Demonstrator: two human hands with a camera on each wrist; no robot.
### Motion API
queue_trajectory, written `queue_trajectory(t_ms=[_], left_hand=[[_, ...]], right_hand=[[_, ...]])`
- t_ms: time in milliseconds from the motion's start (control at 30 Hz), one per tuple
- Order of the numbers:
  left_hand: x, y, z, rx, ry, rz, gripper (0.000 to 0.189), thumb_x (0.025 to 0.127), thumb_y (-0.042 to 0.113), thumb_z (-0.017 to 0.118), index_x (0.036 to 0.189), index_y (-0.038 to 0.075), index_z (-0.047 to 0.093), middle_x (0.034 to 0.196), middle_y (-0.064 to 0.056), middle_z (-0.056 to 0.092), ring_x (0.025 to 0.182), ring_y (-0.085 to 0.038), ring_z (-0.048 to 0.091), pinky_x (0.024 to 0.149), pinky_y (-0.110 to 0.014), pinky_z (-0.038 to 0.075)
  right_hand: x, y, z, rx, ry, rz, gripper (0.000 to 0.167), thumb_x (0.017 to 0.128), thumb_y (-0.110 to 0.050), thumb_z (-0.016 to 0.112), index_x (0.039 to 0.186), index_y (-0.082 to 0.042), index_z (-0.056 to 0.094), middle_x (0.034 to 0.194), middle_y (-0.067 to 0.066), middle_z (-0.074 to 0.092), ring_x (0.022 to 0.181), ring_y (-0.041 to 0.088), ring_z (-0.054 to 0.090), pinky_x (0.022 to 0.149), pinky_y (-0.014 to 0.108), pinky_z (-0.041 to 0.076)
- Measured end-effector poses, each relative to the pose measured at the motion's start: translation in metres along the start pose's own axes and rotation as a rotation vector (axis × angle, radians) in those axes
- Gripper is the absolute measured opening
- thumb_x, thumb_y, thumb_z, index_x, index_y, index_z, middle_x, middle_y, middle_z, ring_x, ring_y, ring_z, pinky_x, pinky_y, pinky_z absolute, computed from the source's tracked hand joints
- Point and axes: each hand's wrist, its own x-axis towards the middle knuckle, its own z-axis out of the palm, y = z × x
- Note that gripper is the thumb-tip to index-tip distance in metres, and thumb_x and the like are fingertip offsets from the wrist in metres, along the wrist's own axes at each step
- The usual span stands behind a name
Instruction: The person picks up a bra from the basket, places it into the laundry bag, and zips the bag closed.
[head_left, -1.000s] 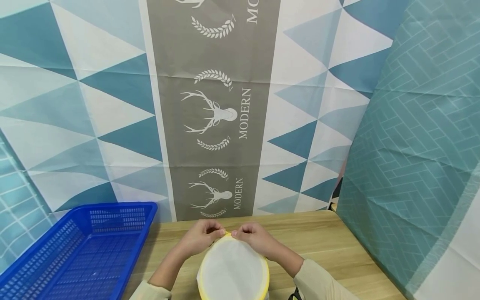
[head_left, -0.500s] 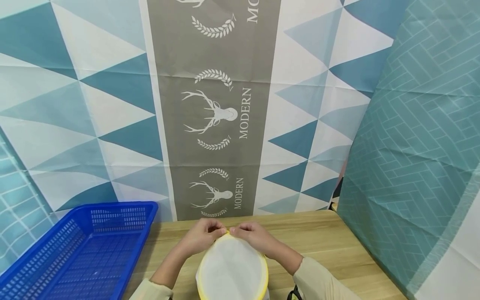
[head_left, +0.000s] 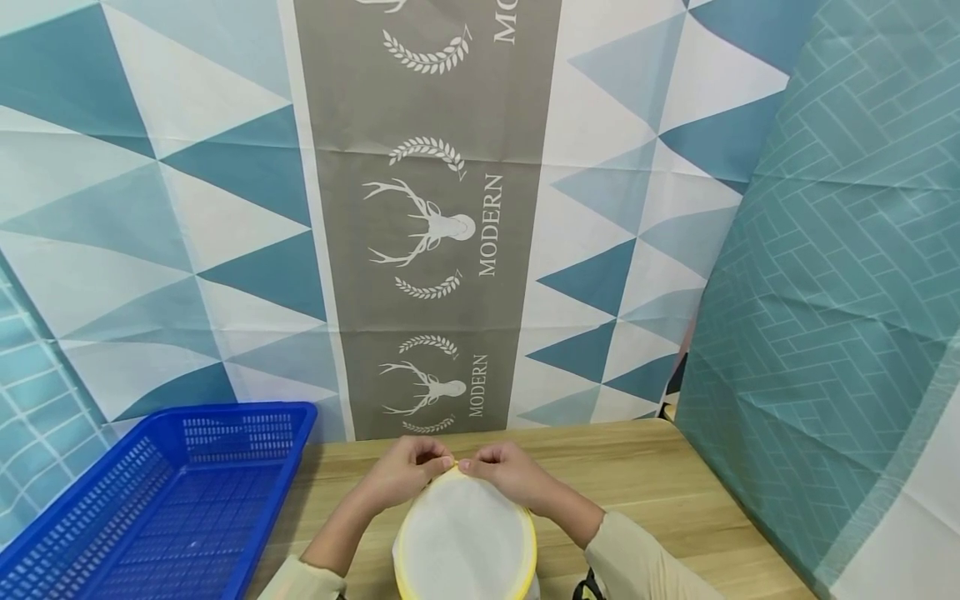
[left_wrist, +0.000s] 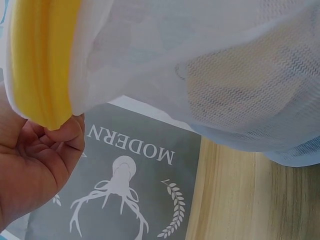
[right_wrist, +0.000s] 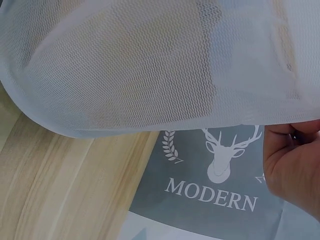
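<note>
A white mesh laundry bag with a yellow zip edging stands at the front of the wooden table, its round white top facing up. At the far end of that top, my left hand pinches the yellow edge between thumb and fingers. Right beside it, my right hand pinches the same edge, the two thumbs nearly meeting. The zip's pull is too small to make out between the fingertips. In the right wrist view the bag's see-through mesh side hangs over the table, and the right fingertips are partly hidden behind it.
A blue plastic basket with perforated walls stands to the left. The wooden table ends at a patterned cloth behind, and a green cloth hangs along the right. Something dark lies by the right sleeve.
My right hand has shifted slightly left along the yellow edge, closer to the left hand. The left hand and the bag have hardly moved.
</note>
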Motion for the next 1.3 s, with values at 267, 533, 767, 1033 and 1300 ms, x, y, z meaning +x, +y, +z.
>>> queue_trajectory(t_ms=[267, 533, 767, 1033, 1300], left_hand=[[-0.0005, -0.0010, -0.0004, -0.012, -0.001, -0.006, 0.017, 0.092, 0.018, 0.058, 0.088, 0.004, 0.066, 0.075, -0.001, 0.060, 0.064, -0.011, 0.050, 0.055, -0.024, 0.044], [-0.0010, -0.0008, -0.0006, -0.022, -0.008, -0.016, 0.017, 0.092, 0.019, 0.058, 0.089, 0.003, 0.066, 0.074, -0.001, 0.060, 0.064, -0.012, 0.051, 0.055, -0.025, 0.044], [-0.0011, -0.0010, -0.0009, -0.024, -0.004, -0.017, 0.017, 0.093, 0.017, 0.057, 0.089, 0.003, 0.066, 0.074, -0.001, 0.059, 0.064, -0.011, 0.050, 0.055, -0.025, 0.045], [-0.0002, -0.0012, -0.0005, -0.024, -0.009, -0.013, 0.018, 0.092, 0.019, 0.058, 0.089, 0.003, 0.066, 0.074, -0.001, 0.060, 0.062, -0.011, 0.050, 0.054, -0.025, 0.044], [-0.0008, -0.0046, -0.0019, -0.039, 0.000, -0.017, 0.018, 0.092, 0.020, 0.059, 0.089, 0.004, 0.067, 0.076, -0.002, 0.061, 0.064, -0.011, 0.050, 0.056, -0.025, 0.044]], right_hand=[[-0.0007, 0.0010, 0.0005, 0.004, 0.005, 0.013, 0.034, 0.094, -0.025, 0.056, 0.086, 0.007, 0.066, 0.069, -0.003, 0.060, 0.051, 0.005, 0.053, 0.048, 0.021, 0.045], [-0.0006, 0.0040, -0.0005, 0.015, 0.006, 0.007, 0.034, 0.094, -0.026, 0.056, 0.087, 0.006, 0.067, 0.072, -0.002, 0.062, 0.054, 0.006, 0.055, 0.050, 0.021, 0.047], [-0.0013, 0.0054, -0.0014, 0.035, 0.013, 0.006, 0.033, 0.094, -0.023, 0.055, 0.089, 0.007, 0.067, 0.074, -0.001, 0.063, 0.054, 0.006, 0.057, 0.050, 0.021, 0.048], [-0.0020, 0.0056, -0.0018, 0.046, 0.018, 0.005, 0.034, 0.094, -0.022, 0.056, 0.089, 0.010, 0.066, 0.071, -0.003, 0.061, 0.053, 0.005, 0.055, 0.050, 0.020, 0.047], [-0.0025, 0.0079, -0.0044, 0.054, 0.027, 0.022, 0.034, 0.094, -0.023, 0.055, 0.092, 0.008, 0.067, 0.074, -0.001, 0.063, 0.053, 0.006, 0.058, 0.050, 0.022, 0.049]])
